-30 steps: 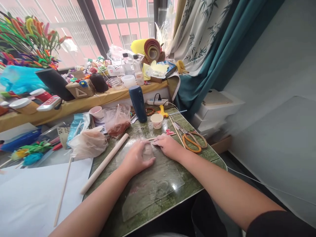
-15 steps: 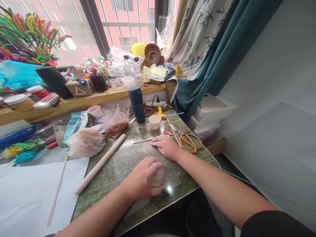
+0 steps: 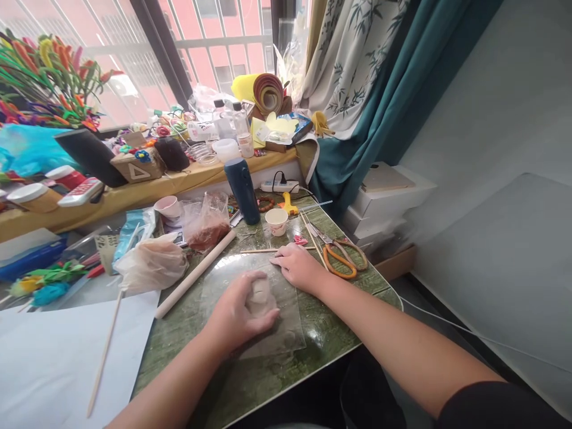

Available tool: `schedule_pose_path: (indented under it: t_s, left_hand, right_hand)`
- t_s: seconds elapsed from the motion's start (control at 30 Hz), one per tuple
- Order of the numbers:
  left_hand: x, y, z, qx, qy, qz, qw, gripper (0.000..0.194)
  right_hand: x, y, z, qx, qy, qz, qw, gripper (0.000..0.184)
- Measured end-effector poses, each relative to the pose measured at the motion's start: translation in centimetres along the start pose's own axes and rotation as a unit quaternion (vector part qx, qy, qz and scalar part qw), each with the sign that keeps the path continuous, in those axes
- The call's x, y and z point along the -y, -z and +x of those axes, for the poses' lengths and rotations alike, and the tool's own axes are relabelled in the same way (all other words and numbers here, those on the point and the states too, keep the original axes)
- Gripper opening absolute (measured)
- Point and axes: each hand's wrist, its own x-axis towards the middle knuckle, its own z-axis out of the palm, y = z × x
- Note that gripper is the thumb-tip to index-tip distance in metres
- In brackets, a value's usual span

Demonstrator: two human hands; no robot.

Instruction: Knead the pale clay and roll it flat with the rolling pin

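My left hand (image 3: 236, 313) curves around a pale lump of clay or dough (image 3: 259, 297), thumb on the near side and fingers on the far side. The lump rests on a clear plastic sheet (image 3: 286, 333) on the green table. My right hand (image 3: 297, 266) lies palm down at the sheet's far edge, its fingers stretched to the left and no object seen in it. Just beyond those fingers is a thin wooden stick (image 3: 257, 251). A wooden rolling pin (image 3: 196, 274) lies slantwise to the left of the sheet.
Orange-handled scissors (image 3: 339, 259) and more thin sticks lie right of my right hand. Behind stand a paper cup (image 3: 276, 221), a blue bottle (image 3: 242, 190) and a yellow tool (image 3: 289, 204). Plastic bags (image 3: 152, 262) and white paper (image 3: 67, 351) are at left.
My left hand has shifted left and a little away from me with the lump. The clear sheet has slid left, and the rolling pin lies farther back. My right hand stays nearly in place.
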Motion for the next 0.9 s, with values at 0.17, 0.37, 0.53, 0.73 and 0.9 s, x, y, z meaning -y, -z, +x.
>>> schedule_pose_path:
  t_s: [0.17,0.37,0.53,0.73,0.9]
  left_hand:
    - [-3.0,-3.3,1.7,0.044,-0.077,-0.054,0.995,0.066]
    - [-1.9,-5.3,1.2,0.064,-0.106,-0.043,0.991,0.072]
    - [-2.2,-4.9,0.7,0.050,-0.078,-0.025,0.995,0.071]
    - [-0.3,-2.2,-4.0,-0.027,-0.003,0.048,0.998,0.068]
    - [3.0,1.6,-8.4,-0.077,0.055,0.116,0.989,0.062]
  right_hand:
    - [-0.4,-0.5,0.0,0.013,-0.014,0.002,1.000,0.021]
    - [-0.6,-1.1,0.0,0.016,-0.028,0.000,0.999,0.028]
    - [-0.1,-0.9,-0.3,0.019,-0.022,-0.006,1.000,0.033]
    - [0.2,-0.6,-0.4,0.016,-0.009,-0.007,1.000,0.035]
    - [0.1,-0.7,-0.3,0.006,-0.004,-0.003,1.000,0.033]
